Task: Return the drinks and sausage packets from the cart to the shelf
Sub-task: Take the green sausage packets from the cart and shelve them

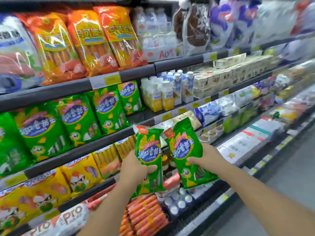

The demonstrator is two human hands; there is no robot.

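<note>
Green sausage packets are held in both hands in front of the chilled shelf unit. The left packet (pixel 149 155) is gripped around its lower middle by the left hand (pixel 134 167), with the thumb pressed across the front and the fingers closed behind it; it is held almost upright. The right packet (pixel 186 154) is tilted to the left at its top and is grasped by the right hand (pixel 207 157) at its right edge, the thumb being laid on the front. The two packets are just beside each other and their upper parts are near, but contact cannot be confirmed. A row of the same green packets (pixel 76 120) is seen standing on the second shelf (pixel 95 143), up and to the left of the hands. Orange sausage packets (pixel 95 41) are placed on the shelf above, and yellow-and-white drink bottles (pixel 158 96) are stood to the right of the green row. The cart is not visible.
</note>
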